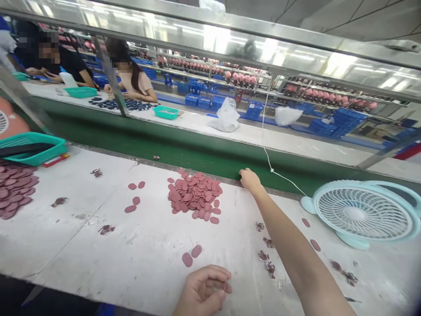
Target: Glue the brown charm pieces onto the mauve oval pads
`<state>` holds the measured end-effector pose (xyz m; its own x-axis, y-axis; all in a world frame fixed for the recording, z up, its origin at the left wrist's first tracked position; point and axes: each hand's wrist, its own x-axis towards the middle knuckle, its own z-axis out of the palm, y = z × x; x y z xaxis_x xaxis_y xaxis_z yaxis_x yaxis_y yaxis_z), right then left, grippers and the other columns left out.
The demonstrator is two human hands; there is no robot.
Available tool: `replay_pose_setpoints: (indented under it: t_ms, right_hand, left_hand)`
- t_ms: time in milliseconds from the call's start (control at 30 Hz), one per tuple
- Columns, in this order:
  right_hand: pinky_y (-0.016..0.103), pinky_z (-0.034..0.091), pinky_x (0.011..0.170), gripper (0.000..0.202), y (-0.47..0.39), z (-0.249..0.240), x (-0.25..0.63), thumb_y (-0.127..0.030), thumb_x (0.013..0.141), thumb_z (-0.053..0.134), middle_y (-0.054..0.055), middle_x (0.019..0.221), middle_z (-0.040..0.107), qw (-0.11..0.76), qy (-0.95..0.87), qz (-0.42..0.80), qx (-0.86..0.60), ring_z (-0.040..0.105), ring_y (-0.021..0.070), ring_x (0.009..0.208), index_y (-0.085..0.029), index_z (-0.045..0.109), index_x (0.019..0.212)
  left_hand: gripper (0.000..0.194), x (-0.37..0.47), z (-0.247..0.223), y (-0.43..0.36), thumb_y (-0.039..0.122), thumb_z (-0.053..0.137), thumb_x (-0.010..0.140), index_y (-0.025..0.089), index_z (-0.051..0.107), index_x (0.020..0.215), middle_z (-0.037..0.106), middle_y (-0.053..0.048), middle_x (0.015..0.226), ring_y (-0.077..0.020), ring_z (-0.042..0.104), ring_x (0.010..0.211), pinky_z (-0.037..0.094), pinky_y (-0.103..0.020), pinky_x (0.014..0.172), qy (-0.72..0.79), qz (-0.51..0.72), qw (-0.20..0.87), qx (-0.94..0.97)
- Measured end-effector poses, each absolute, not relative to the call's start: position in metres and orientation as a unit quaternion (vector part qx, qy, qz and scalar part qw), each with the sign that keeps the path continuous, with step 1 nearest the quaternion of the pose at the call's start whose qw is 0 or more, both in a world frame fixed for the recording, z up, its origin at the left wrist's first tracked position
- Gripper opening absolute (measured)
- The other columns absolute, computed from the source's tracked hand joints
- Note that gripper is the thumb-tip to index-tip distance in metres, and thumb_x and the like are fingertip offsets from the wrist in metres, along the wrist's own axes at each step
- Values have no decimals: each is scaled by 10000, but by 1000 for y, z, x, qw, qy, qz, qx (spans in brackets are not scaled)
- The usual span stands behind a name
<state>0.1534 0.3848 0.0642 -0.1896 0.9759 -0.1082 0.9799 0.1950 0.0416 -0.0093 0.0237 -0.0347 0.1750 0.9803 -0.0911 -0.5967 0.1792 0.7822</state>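
Observation:
My right hand (250, 179) reaches out to the far edge of the white table (144, 250), beside the green channel, its fingers curled together; whether they hold anything is hidden. Near the front edge, my left hand (207, 289) has its fingers curved toward the thumb, with a small reddish piece showing at the fingertips. A pile of flat oval reddish pieces (195, 193) lies left of my right hand. Two more ovals (192, 256) rest just above my left hand. Small dark reddish scraps (267, 259) lie beside my right forearm.
A light blue fan (357, 213) stands at the right, its white cord running upward. At the left are a green basket (52, 151) and a larger oval pile (15, 188). Beyond the green channel (197, 158), people sit at another table with dark pieces and green trays (166, 113).

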Motion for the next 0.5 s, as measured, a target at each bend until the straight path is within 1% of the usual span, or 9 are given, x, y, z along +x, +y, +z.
replay_pose_setpoints:
  t_ms: [100,200,400,500]
  right_hand:
    - [462,560,939,343,384,79,165,-352,963,632,103,1290,619,85,761,-37,643,636,243,1113,-169,607,1252]
    - [456,566,930,346,379,99,177,-353,967,625,98,1291,618,133,749,-88,643,639,239,1106,-173,600,1261]
    - [358,611,778,252,349,124,193,-317,955,656,61,1091,690,316,664,-243,633,690,176,903,-145,650,1140]
    - [348,613,759,238,335,129,191,-314,952,660,54,1056,698,352,653,-256,620,692,167,871,-145,658,1119]
  left_hand:
    - [314,-10,-32,22,430,788,789,169,753,961,687,-153,1113,-218,706,843,513,-207,538,315,560,702,307]
    - [295,-12,-31,21,416,769,808,172,750,972,682,-151,1137,-224,705,865,525,-226,573,323,551,703,312]
    - [291,-15,-31,18,429,752,816,185,749,973,681,-148,1169,-231,707,887,538,-243,614,333,535,706,323]
    - [311,-14,-34,17,451,742,818,184,757,978,679,-149,1157,-218,699,863,553,-262,655,328,536,705,329]
